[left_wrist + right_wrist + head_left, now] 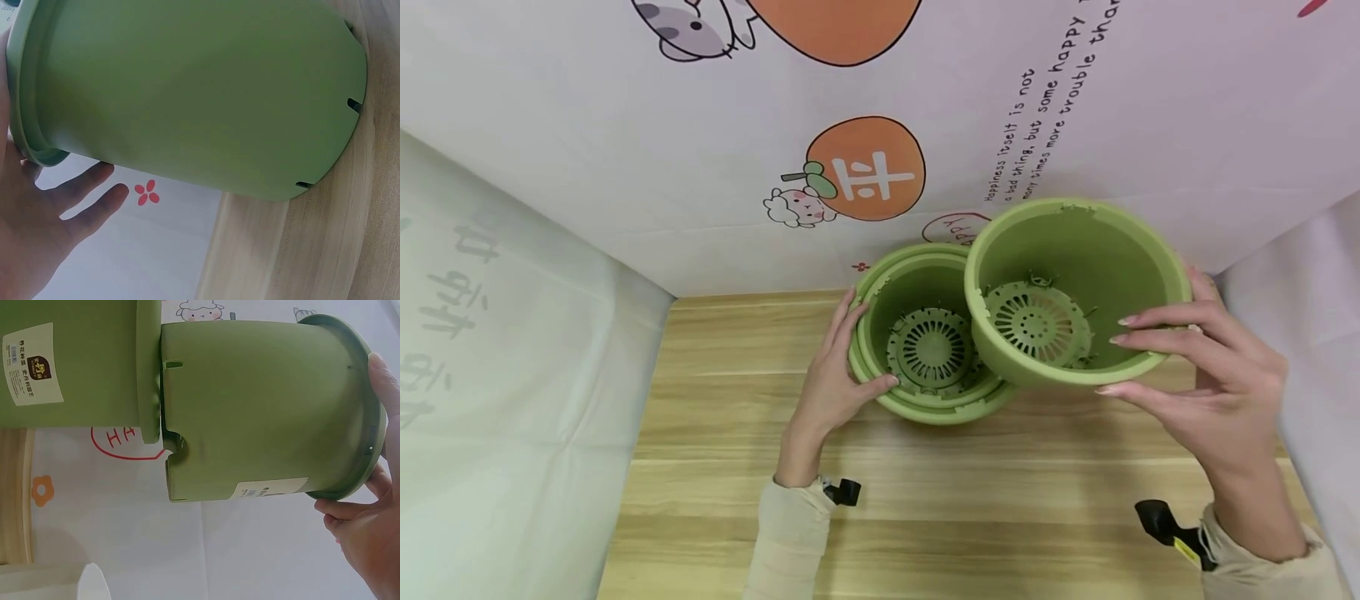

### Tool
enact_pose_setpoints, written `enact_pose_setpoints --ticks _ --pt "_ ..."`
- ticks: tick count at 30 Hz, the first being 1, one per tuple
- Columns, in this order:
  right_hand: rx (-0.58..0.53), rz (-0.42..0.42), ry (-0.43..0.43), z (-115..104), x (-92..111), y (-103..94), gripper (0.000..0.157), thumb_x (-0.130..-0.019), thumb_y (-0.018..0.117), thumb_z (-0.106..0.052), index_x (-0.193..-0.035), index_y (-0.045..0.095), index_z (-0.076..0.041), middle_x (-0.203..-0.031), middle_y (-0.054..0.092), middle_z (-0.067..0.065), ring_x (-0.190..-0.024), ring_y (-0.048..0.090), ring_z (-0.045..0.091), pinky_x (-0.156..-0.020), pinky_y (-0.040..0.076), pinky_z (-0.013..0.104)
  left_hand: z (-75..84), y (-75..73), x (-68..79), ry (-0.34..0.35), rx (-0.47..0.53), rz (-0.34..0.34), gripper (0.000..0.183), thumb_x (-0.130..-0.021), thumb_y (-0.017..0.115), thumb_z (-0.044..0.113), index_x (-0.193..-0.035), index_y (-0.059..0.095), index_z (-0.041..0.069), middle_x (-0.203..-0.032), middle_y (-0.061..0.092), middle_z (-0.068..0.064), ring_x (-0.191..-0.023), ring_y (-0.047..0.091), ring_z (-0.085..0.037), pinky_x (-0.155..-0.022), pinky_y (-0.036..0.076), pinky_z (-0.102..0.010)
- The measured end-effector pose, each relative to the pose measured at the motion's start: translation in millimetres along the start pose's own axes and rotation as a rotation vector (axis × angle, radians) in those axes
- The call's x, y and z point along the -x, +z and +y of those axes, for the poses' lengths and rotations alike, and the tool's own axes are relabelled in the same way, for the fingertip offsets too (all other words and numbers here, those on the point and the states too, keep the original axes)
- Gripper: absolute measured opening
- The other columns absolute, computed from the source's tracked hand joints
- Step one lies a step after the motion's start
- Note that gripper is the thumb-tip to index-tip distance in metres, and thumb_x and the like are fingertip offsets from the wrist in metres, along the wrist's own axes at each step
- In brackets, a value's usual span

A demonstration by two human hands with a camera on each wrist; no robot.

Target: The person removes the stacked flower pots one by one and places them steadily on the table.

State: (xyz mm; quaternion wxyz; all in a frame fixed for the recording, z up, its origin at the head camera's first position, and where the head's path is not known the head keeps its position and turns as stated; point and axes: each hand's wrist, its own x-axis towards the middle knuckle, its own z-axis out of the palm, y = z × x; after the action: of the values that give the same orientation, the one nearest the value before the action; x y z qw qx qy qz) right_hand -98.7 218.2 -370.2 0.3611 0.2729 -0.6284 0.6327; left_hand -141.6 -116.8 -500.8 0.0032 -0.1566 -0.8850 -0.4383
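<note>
A stack of nested green plastic flower pots stands on the wooden table, its doubled rim showing and a slotted base visible inside. My left hand grips the stack's left rim, with the thumb over the edge. In the left wrist view, the fingers spread beside the smooth pot wall. My right hand holds another green pot by its right rim, fingers inside and thumb at the near edge. This pot is raised and tilted, its notched base right at the stack's rim in the right wrist view.
Behind the pots hangs a white cloth printed with oranges, cartoon animals and lettering. Pale cloth walls close off the left and right sides. The bare wooden tabletop lies in front. A paper label is stuck to the stack's side.
</note>
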Motion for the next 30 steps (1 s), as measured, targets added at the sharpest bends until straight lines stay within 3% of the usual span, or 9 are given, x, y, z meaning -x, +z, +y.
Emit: enact_pose_setpoints --ticks 5,15,22,30 --pt "0.022 0.022 0.009 -1.7 0.1 -3.1 0.049 -0.061 0.095 -0.017 -0.067 0.065 0.02 -0.082 0.07 0.019 -0.084 0.069 0.013 -0.12 0.018 0.057 0.1 -0.2 0.6 0.003 0.012 0.009 0.108 -0.072 0.06 0.084 -0.158 0.024 0.029 -0.165 0.001 0.019 -0.148 0.021 -0.026 -0.107 0.032 -0.067" --pt "-0.021 0.084 0.019 -1.8 9.2 -23.9 0.046 -0.055 0.097 -0.007 -0.067 0.064 0.023 -0.08 0.07 0.023 -0.084 0.07 0.019 -0.12 0.013 0.057 0.8 0.6 -0.8 0.001 0.006 0.017 0.109 -0.071 0.054 0.089 -0.158 0.023 0.031 -0.165 0.0 0.019 -0.146 0.027 -0.033 -0.103 0.035 -0.069" --pt "0.016 0.13 0.028 -0.5 13.1 -33.5 0.046 -0.053 0.098 -0.006 -0.066 0.064 0.022 -0.079 0.07 0.023 -0.082 0.069 0.02 -0.12 0.015 0.056 1.2 -0.5 -0.1 -0.006 0.009 0.019 0.109 -0.071 0.054 0.088 -0.158 0.023 0.03 -0.165 0.001 0.019 -0.146 0.027 -0.034 -0.104 0.034 -0.069" --pt "0.022 0.121 0.05 -3.1 15.1 -39.7 0.047 -0.054 0.098 -0.006 -0.068 0.064 0.023 -0.082 0.069 0.023 -0.085 0.068 0.02 -0.121 0.019 0.052 0.1 0.5 -1.1 0.006 0.01 0.021 0.109 -0.071 0.055 0.088 -0.158 0.024 0.03 -0.165 0.001 0.019 -0.146 0.026 -0.032 -0.103 0.035 -0.068"
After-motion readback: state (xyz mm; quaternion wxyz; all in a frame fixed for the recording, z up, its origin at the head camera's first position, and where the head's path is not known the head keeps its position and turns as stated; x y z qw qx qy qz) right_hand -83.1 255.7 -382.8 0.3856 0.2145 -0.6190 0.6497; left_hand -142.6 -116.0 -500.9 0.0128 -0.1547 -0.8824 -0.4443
